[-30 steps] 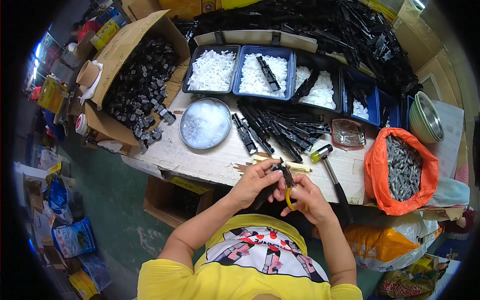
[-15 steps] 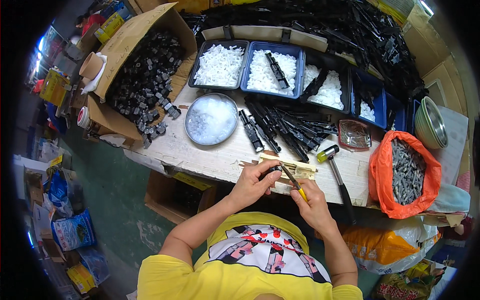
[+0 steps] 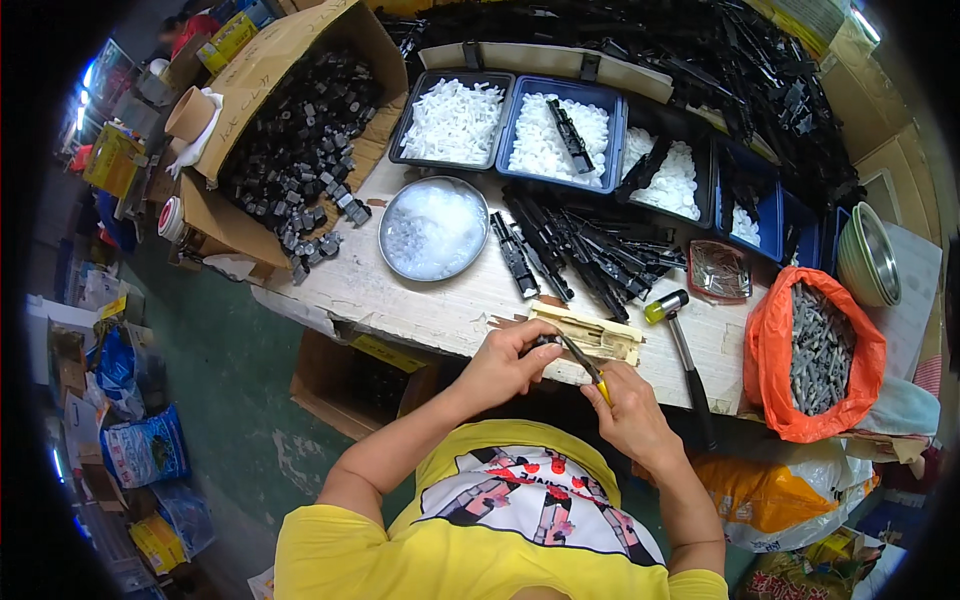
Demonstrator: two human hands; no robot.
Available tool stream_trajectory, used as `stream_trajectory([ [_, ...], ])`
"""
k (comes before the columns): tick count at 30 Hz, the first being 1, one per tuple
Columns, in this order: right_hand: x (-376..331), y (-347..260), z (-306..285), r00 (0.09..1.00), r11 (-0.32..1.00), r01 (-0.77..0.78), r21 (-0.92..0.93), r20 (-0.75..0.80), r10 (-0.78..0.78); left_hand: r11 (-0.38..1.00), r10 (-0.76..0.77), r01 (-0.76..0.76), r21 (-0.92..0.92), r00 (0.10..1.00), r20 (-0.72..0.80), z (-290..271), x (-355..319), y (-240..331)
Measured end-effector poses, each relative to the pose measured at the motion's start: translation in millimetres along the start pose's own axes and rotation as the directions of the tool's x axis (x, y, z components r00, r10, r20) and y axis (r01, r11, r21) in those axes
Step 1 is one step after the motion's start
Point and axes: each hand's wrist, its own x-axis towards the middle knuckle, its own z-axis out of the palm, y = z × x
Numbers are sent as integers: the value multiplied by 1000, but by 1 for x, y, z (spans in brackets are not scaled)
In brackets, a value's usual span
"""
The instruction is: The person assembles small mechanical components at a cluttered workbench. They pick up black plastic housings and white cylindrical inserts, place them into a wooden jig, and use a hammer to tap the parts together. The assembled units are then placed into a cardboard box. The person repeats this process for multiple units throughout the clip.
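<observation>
At the bench's front edge, my left hand point(image 3: 503, 366) is closed on a small dark piece point(image 3: 545, 341), mostly covered by the fingers. My right hand point(image 3: 634, 408) grips a slim metal tool with a yellow handle point(image 3: 602, 388). Its long dark tip reaches up and left to the piece in my left hand; whether it is pliers or a blade I cannot tell. Just beyond both hands lies a cream-coloured fixture block point(image 3: 618, 338) with a slot along it. Right of it, a mallet point(image 3: 687, 358) with a black grip hangs over the edge.
A round metal dish point(image 3: 434, 270) of clear bits stands behind my hands, beside several black mechanisms point(image 3: 590, 255). Bins of white parts point(image 3: 567, 185) line the back. A carton of black blocks point(image 3: 235, 130) is left; an orange bag point(image 3: 765, 340) of grey metal parts is right.
The view has shifted slightly, so the bench sits a little further right. The metal tool is tilted a little differently against the dark piece; both hands keep their hold.
</observation>
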Motion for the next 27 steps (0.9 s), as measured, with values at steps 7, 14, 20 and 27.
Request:
stream_trajectory([
  [7, 10, -23, -3, 976, 980, 182, -81, 140, -169, 609, -119, 467, -641, 853, 509, -44, -19, -35],
  [14, 13, -7, 4, 983, 998, 60, -36, -170, -66, 798, -303, 364, 480, 931, -202, -112, -102, -65],
  [20, -13, 100, -41, 816, 824, -410, -390, -561, 140, 658, 164, 399, 639, 752, -639, -146, -111, -37],
  [27, -22, 150, -45, 758, 651, -542, -531, -644, 105, 416, 743, 451, 790, 333, -581, -222, -14, -35],
])
